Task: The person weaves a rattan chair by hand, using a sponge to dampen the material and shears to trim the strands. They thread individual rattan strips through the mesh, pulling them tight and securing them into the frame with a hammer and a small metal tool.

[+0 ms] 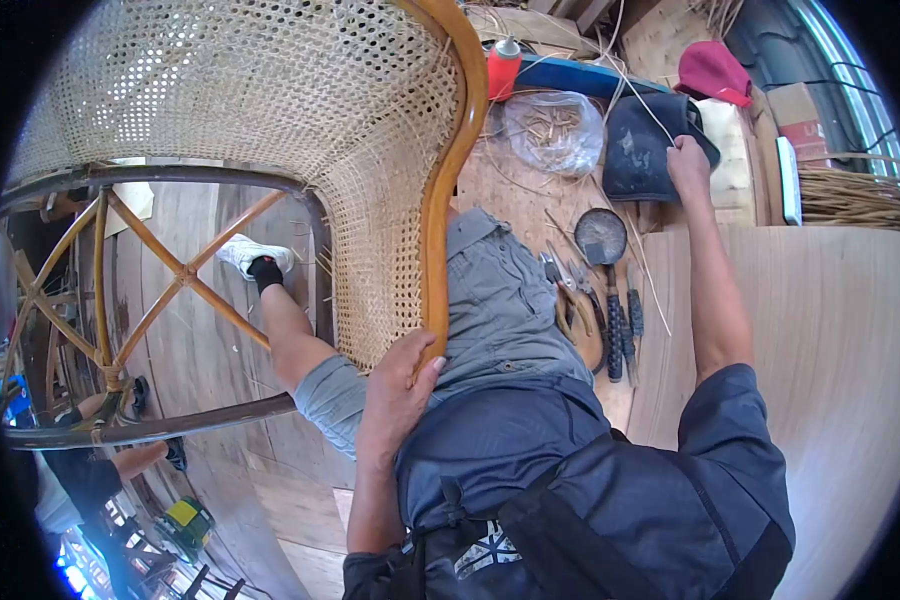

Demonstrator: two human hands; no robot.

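Observation:
A rattan chair (pixel 390 130) with a woven cane panel and a curved, varnished wooden frame (pixel 467 120) leans across my lap. My left hand (pixel 402 388) is wrapped round the lower end of that frame. Out to the right, my right hand (pixel 688 165) is closed in a pinch on a thin, pale cane strand (pixel 642 98), which runs up and left from the fingers. Below that hand lies a dark pouch (pixel 645 150). A clear plastic bag (pixel 555 130) with short cane pieces sits left of the pouch, beside a red bottle (pixel 504 68).
Pliers (pixel 570 285), a round dark dish (pixel 601 236) and dark-handled tools (pixel 613 335) lie right of my leg. A bundle of cane (pixel 860 197) and a red cap (pixel 713 72) are farther right. Another person's leg (pixel 140 458) shows at lower left, near a green-yellow machine (pixel 183 522).

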